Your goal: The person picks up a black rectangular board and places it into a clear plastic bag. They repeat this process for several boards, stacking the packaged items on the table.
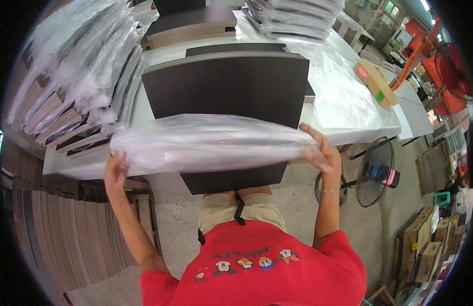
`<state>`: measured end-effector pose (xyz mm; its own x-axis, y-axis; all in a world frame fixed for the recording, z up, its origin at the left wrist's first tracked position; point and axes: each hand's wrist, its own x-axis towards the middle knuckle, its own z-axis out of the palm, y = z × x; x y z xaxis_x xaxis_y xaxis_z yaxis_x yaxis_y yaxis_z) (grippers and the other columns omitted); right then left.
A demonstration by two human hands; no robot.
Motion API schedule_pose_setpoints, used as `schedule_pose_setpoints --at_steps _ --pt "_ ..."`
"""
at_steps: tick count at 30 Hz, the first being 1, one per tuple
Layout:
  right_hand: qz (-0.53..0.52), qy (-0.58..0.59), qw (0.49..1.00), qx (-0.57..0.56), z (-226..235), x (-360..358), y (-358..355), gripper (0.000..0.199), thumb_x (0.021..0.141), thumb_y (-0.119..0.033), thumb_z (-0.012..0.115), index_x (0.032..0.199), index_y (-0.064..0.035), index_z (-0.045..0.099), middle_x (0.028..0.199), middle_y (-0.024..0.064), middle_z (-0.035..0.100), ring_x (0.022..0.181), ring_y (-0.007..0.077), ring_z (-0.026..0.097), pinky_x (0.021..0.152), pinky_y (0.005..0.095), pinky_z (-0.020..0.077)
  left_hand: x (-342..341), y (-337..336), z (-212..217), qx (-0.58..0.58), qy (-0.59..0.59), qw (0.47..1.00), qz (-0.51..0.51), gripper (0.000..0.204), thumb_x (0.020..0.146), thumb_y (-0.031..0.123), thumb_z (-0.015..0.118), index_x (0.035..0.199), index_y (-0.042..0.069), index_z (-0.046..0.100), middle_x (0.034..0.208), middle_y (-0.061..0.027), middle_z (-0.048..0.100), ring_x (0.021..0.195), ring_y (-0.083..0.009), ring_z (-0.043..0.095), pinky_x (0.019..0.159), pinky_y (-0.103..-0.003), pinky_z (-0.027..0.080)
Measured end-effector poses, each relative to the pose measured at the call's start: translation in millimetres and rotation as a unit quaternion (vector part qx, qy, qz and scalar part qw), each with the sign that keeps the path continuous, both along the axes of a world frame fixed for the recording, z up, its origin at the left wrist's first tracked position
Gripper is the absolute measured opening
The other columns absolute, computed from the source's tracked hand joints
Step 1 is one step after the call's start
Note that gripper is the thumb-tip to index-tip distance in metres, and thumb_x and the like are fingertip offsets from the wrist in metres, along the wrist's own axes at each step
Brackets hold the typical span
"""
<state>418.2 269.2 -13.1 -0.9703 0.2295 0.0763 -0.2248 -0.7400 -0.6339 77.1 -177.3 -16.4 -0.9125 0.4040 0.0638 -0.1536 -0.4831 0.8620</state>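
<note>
- Your left hand (pixel 116 168) has its fingers closed on one end of the clear plastic film (pixel 211 145); blur there hides how firm the pinch is.
- Your right hand (pixel 320 153) grips the other end between thumb and curled fingers, with at least one finger reaching out along the edge.
- The film hangs bunched between your hands, crossing in front of the black panel (pixel 226 86); whether it touches the panel, you cannot tell from this angle.
- That panel slants over the near edge of the white table (pixel 83 166), its low end close to your shorts (pixel 241 206). If it is not well supported, a bump from your legs could make it slide.
- Pull unevenly and the film could stretch, split or slip from the weaker pinch.
- A panel corner could snag the film if you draw it across too low.
- The bracelet (pixel 330 190) on your right wrist could catch loose plastic.
- The floor fan (pixel 377 171) stands near your right arm; if it is running, its draught could billow the film.
- The plastic-wrapped pile (pixel 88 66) at your left leans in slippery layers, so an elbow knock could shift it.
</note>
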Motion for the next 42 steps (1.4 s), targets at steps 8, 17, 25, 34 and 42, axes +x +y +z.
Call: schedule_pose_setpoints --at_steps 8,17,25,34,42 --pt "-0.397 -0.102 0.835 0.368 66.3 -62.2 0.5 0.06 0.07 0.008 0.066 0.122 -0.0067 0.041 0.093 0.0054 0.048 0.078 0.0136 0.053 0.073 0.0241 0.0467 -10.4 97.5 76.0 -0.281 0.379 0.857 0.206 0.044 0.077 -0.006 0.05 0.119 0.006 0.056 0.105 -0.0088 0.053 0.099 -0.0216 0.051 0.085 -0.028 0.041" --pt "-0.504 -0.076 0.489 0.707 100.4 -97.0 35.8 0.067 0.065 0.02 0.039 0.12 -0.0136 0.06 0.108 0.0145 0.048 0.09 0.0283 0.052 0.077 0.0352 0.0433 12.9 137.4 108.8 -0.452 0.543 0.668 0.234 0.082 0.061 -0.019 0.038 0.131 0.022 0.051 0.123 -0.0135 0.047 0.11 -0.0287 0.049 0.094 -0.034 0.038" --pt "-0.457 -0.073 0.495 0.735 116.5 -78.0 35.7 0.062 0.066 0.02 0.042 0.116 -0.0106 0.062 0.11 0.0144 0.052 0.096 0.0291 0.054 0.079 0.036 0.044 50.0 114.0 120.8 -0.364 0.556 0.699 0.264 0.065 0.061 -0.018 0.042 0.114 0.012 0.065 0.107 -0.011 0.061 0.101 -0.0257 0.057 0.091 -0.03 0.041" --pt "-0.371 -0.065 0.74 0.558 131.0 -48.0 48.9 0.039 0.071 0.015 0.045 0.101 0.0008 0.067 0.104 0.0082 0.063 0.092 0.0177 0.06 0.084 0.0265 0.0442 52.5 65.5 117.1 -0.122 0.224 0.966 0.047 0.038 0.081 0.004 0.056 0.119 0.001 0.053 0.108 -0.0086 0.059 0.102 -0.0188 0.056 0.089 -0.031 0.044" --pt "-0.13 0.005 0.99 0.045 118.9 -10.0 34.7 0.039 0.082 0.0 0.052 0.121 0.0004 0.048 0.109 0.0128 0.058 0.092 0.018 0.06 0.078 0.0304 0.0503 90.0 64.6 138.0 0.266 -0.264 0.923 -0.086 0.053 0.082 0.001 0.037 0.135 0.0 0.037 0.134 -0.017 0.043 0.125 -0.0247 0.039 0.109 -0.039 0.021"
